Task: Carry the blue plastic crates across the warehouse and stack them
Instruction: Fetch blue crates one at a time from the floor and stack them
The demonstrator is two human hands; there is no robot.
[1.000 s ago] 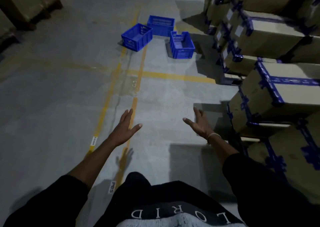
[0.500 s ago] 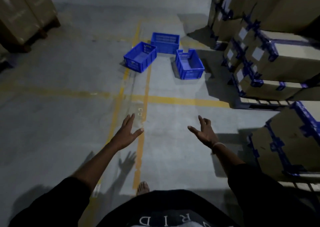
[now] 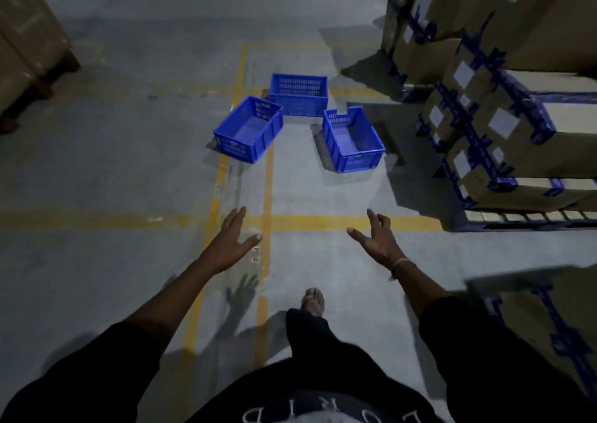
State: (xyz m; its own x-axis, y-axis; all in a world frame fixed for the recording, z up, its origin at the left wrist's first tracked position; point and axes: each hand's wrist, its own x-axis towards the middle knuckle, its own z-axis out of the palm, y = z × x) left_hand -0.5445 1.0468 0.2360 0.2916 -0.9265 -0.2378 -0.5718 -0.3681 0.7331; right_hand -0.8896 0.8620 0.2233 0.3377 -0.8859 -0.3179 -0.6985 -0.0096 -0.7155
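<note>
Head view, the only one here. Three blue crates sitting on the concrete floor [image 3: 97, 180] up ahead, well apart from both hands: left crate [image 3: 248, 129] angled across the yellow floor lines [image 3: 323, 222], back crate [image 3: 298, 94] just behind it, possibly tipped on its side showing a slatted wall, hard to say in this dim light. Right crate [image 3: 352, 139] off by itself, near the stacked cardboard boxes [image 3: 504, 132] with blue tape. None stacked yet, all loose and apparently empty, so probably dropped there as a pickup cluster.

Left hand [image 3: 231, 245] stretched forward, fingers straight, thumb out, holding nothing. Right hand [image 3: 376, 240] same deal, fingers spread and loosely bent, empty, thin band on the wrist. Palms roughly facing each other, about a crate's width apart, so looks like pre-shaping for a two-handed grab on the side walls. One foot [image 3: 312, 300] forward on the floor, mid-stride by the look of it.

Crates beyond the yellow cross line, hands short of it. More walking needed before any grab. Right crate looks like the easiest first pick, being clear of the other two.
</note>
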